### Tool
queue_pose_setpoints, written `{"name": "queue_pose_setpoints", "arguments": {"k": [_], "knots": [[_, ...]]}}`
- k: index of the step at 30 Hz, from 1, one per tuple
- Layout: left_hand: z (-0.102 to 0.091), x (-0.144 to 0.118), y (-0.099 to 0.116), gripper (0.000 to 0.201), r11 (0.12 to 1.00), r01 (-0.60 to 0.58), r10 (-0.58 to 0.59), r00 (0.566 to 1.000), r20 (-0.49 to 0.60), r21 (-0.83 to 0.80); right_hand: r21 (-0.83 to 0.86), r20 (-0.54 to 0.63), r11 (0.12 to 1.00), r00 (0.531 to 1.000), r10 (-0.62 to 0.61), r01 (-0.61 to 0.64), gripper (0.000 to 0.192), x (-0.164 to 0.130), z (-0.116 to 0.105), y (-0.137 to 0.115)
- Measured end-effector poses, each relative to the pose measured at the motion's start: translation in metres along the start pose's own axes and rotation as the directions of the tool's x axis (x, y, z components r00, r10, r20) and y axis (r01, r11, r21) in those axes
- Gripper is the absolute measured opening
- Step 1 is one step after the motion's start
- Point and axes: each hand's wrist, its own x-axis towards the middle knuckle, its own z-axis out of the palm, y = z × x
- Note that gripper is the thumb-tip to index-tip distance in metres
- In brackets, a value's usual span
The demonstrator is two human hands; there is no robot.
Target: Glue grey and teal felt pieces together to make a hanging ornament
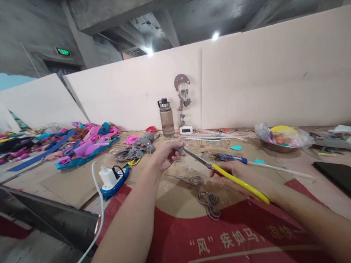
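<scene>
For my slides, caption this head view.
Right hand cuts with yellow-handled scissors at a small piece in left hand.

We see scissors (227, 176) with dull metal blades and glossy yellow plastic handles. The cord (205, 193) looks like rough grey twine, though blur leaves us unsure. The worktable (74, 180) is matt brown cardboard; the red sheet (236, 234) has a slight plastic sheen.
</scene>
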Motion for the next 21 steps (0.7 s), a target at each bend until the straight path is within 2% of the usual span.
{"name": "queue_pose_setpoints", "arguments": {"k": [8, 15, 21], "knots": [[-0.001, 0.0, -0.001, 0.02, 1.0, 0.019, -0.019, 0.999, 0.027, -0.004, -0.001, -0.006, 1.0, 1.0, -0.016, 0.016, 0.021, 0.0, 0.0, 0.002], [-0.001, 0.0, -0.001, 0.017, 0.999, 0.046, -0.046, 0.999, 0.004, -0.013, -0.037, -0.031, 0.999, 0.999, -0.022, 0.021, 0.019, 0.003, 0.003, 0.013], [-0.003, 0.0, -0.001, 0.018, 0.998, 0.063, -0.063, 0.998, 0.011, -0.026, -0.067, -0.058, 0.998, 0.998, -0.001, -0.003, 0.016, 0.0, -0.001, 0.003]]}}
